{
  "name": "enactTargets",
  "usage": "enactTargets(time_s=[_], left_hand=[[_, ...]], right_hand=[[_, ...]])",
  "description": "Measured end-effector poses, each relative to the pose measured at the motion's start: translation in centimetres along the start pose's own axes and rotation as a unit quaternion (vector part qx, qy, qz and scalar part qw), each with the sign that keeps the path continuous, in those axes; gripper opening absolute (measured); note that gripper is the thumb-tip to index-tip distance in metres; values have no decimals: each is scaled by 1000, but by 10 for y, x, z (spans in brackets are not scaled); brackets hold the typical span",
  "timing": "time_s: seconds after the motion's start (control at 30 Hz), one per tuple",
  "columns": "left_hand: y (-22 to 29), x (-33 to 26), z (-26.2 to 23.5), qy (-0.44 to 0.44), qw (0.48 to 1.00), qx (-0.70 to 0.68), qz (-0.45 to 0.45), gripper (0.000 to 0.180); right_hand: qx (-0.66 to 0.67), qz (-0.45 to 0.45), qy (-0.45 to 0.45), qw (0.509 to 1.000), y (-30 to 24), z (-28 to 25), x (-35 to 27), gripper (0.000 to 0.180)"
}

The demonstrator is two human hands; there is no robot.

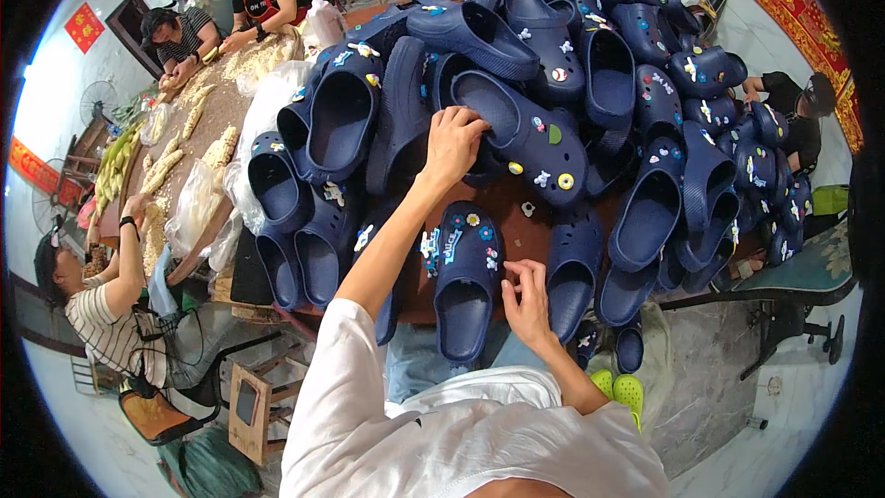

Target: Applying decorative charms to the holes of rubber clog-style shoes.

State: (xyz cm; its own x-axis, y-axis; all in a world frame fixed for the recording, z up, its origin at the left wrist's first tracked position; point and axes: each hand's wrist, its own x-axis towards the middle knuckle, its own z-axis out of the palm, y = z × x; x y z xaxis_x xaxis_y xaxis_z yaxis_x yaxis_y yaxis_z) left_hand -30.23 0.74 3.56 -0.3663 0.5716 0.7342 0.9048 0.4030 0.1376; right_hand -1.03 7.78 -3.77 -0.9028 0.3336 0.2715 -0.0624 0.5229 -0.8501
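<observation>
A navy foam clog [466,278] with small coloured charms on its top lies on the brown table [522,232] right in front of me. My right hand [526,299] rests on its right edge, fingers pinched near a charm. My left hand [452,145] reaches forward and grips the rim of another navy clog [524,136] at the foot of a big heap of navy clogs [590,55]. A small loose charm [528,208] lies on the table between both hands.
More navy clogs [309,221] line the left table edge. Clear plastic bags [198,207] and a second table with corn cobs [166,161] stand to the left, with three people working there. Another person [797,106] sits at far right. A black chair [793,300] is at lower right.
</observation>
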Motion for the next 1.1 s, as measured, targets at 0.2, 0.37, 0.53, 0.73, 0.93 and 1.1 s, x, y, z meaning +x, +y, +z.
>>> enactTargets(time_s=[0.2,0.37,0.53,0.73,0.93,1.1], left_hand=[[5,-2,0,-48,998,20,-19,42],[16,-10,-12,-39,998,30,-48,64],[35,-18,-49,9,995,-62,-78,58],[60,-104,-141,6,974,-98,-204,40],[79,-206,-194,-37,936,-21,-349,41],[77,-252,-183,-78,922,65,-373,57]], right_hand=[[-2,-1,10,1000,-1,-2,5,32],[8,-3,5,1000,0,5,7,33],[-15,-6,29,999,2,2,13,32],[-12,-11,28,999,-2,9,7,29],[18,-24,29,999,-13,15,6,27],[8,-30,27,999,-9,20,1,28]])
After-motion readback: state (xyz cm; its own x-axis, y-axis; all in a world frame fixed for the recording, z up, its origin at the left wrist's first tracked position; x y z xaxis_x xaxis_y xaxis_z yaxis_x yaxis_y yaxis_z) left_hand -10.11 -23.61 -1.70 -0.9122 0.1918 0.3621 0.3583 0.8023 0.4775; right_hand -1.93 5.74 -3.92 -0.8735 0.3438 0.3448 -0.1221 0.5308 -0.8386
